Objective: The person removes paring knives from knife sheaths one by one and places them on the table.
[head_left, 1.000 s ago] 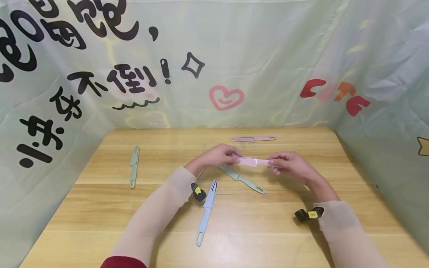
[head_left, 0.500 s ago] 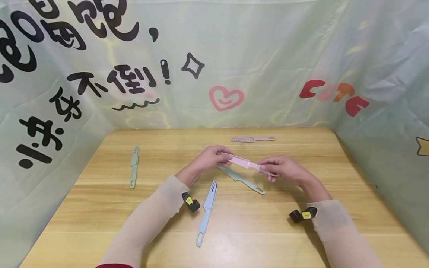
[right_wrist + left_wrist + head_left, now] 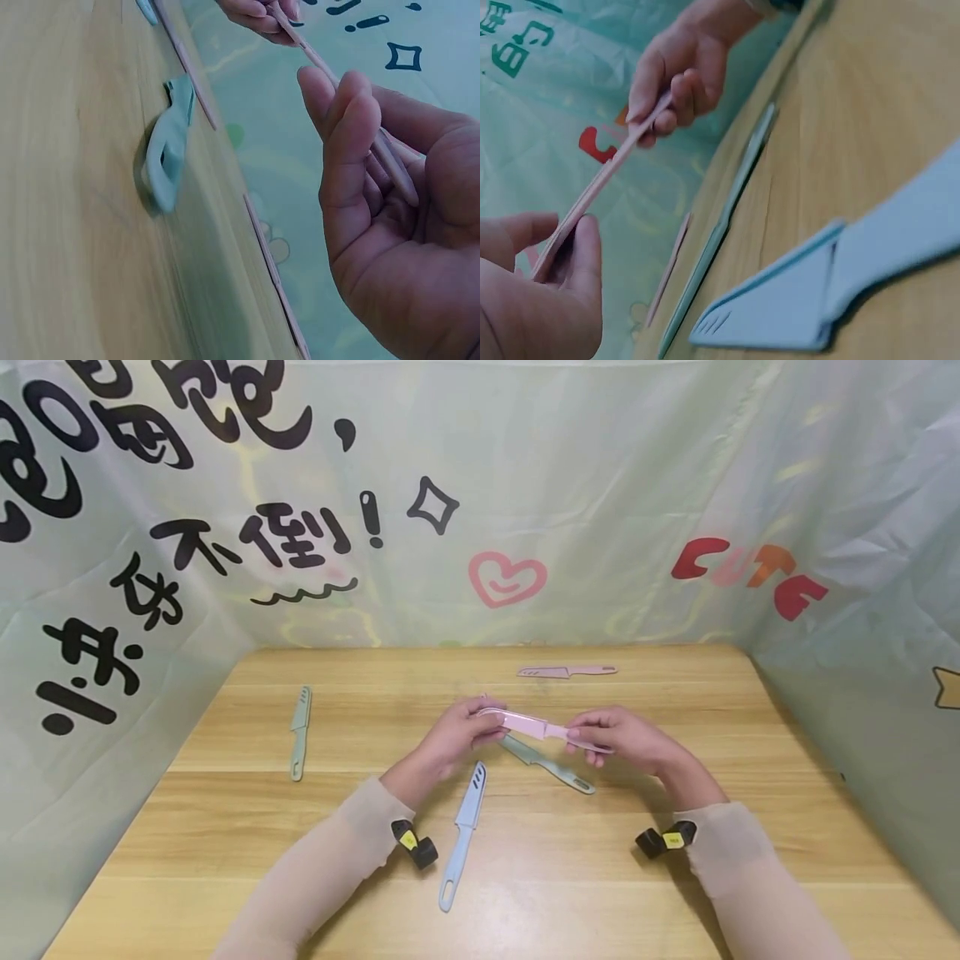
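1. Your table (image 3: 637, 910) bears four knives; whether those are finished with, you can't tell.
2. Your left hand (image 3: 456, 733) pinches the blade end of the held pink knife (image 3: 525, 723); your right hand (image 3: 622, 739) grips its handle.
3. That knife is above the table between your hands: lifting looks done, releasing is not.
4. Lying untouched: blue knife (image 3: 470, 806), middle green knife (image 3: 528, 755), outer green knife (image 3: 300, 731), far pink knife (image 3: 546, 672).

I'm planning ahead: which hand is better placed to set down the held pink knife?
Probably the right hand: it holds the handle of the pink knife; the left hand pinches the blade end.
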{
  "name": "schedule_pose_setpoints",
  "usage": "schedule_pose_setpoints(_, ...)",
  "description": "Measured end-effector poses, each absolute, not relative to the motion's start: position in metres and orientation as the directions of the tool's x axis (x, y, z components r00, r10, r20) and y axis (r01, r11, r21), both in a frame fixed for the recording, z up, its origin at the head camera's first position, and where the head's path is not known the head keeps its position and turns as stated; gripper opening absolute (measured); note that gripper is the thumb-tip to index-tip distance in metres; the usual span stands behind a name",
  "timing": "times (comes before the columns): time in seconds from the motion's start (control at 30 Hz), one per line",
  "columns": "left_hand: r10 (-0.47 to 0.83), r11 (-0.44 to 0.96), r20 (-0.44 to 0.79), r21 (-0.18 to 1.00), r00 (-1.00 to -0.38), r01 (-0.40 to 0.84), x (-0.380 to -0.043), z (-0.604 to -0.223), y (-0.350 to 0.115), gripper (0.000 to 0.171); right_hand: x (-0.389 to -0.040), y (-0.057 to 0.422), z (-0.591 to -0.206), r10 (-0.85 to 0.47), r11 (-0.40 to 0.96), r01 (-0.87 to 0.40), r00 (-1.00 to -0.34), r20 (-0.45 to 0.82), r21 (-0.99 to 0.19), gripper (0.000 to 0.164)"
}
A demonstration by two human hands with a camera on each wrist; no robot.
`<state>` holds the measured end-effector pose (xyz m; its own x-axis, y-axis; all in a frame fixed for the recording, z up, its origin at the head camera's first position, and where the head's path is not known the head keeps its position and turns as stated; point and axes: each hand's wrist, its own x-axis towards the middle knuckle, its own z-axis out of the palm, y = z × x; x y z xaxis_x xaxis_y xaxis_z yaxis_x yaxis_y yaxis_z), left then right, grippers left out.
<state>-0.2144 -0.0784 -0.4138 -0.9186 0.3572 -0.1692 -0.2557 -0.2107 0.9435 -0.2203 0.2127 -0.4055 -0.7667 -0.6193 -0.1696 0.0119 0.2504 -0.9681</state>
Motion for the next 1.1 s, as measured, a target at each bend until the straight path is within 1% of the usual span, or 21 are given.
schedule_pose_setpoints(0.1, 0.324, -0.372, -0.209, 0.868, -0.922, -0.328, -0.210, -0.415, -0.079, 0.038, -0.219, 0.207, -0.403, -0.626, 0.229, 0.022, -0.763, -0.164, -0.973, 0.044)
schedule_pose_setpoints(0.2, 0.284, -0.500, -0.248, 0.786, -0.926, -0.364, -0.205, -0.416, -0.079, 0.040, -0.218, 0.200, -0.401, -0.629, 0.218, 0.024, -0.761, -0.159, -0.976, 0.044)
schedule_pose_setpoints(0.37, 0.236, -0.613, -0.304, 0.691, -0.923, -0.384, -0.194, -0.417, -0.080, 0.040, -0.215, 0.191, -0.400, -0.644, 0.211, 0.019, -0.750, -0.153, -0.977, 0.045)
schedule_pose_setpoints(0.57, 0.201, -0.666, -0.337, 0.641, -0.920, -0.380, -0.181, -0.421, -0.081, 0.038, -0.213, 0.180, -0.401, -0.642, 0.192, 0.028, -0.752, -0.147, -0.981, 0.044)
schedule_pose_setpoints(0.73, 0.231, -0.689, -0.318, 0.613, -0.919, -0.385, -0.176, -0.427, -0.084, 0.042, -0.212, 0.173, -0.404, -0.654, 0.186, 0.051, -0.739, -0.163, -0.981, 0.040)
schedule_pose_setpoints(0.87, 0.272, -0.693, -0.304, 0.596, -0.913, -0.405, -0.174, -0.430, -0.086, 0.045, -0.211, 0.169, -0.408, -0.652, 0.181, 0.137, -0.724, -0.223, -0.974, 0.038)
schedule_pose_setpoints(1.0, 0.278, -0.695, -0.306, 0.590, -0.911, -0.410, -0.173, -0.433, -0.088, 0.044, -0.211, 0.168, -0.412, -0.651, 0.151, 0.239, -0.706, -0.278, -0.959, 0.035)
schedule_pose_setpoints(1.1, 0.287, -0.691, -0.304, 0.591, -0.908, -0.416, -0.172, -0.435, -0.089, 0.043, -0.211, 0.167, -0.414, -0.654, 0.141, 0.276, -0.695, -0.299, -0.951, 0.033)
